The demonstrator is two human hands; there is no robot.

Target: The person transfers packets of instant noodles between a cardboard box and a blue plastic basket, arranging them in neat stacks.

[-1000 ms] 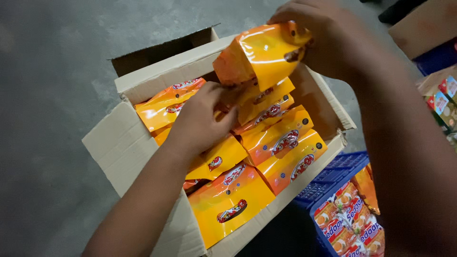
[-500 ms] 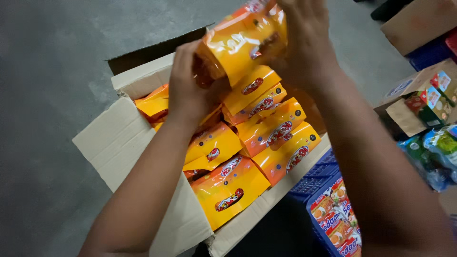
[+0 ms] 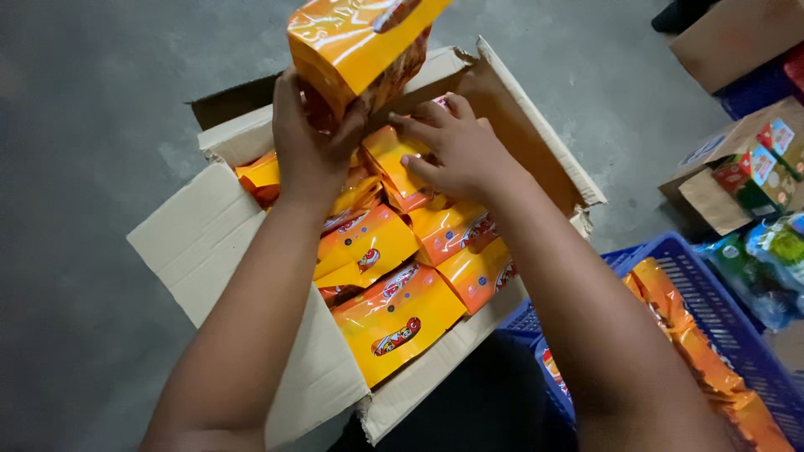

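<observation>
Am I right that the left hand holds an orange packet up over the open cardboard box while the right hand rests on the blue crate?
Not quite. The head view shows the right hand resting on the orange packets inside the cardboard box, not on the blue crate, which it does not touch. The rest stands: the left hand holds an orange packet up over the open box.

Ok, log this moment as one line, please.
left hand: holds raised orange pouch | right hand: on pouch in box | cardboard box: open, packed with pouches | blue crate: right

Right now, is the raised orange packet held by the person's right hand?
No, the left hand holds the raised orange packet; the right hand rests on packets in the cardboard box.
</observation>
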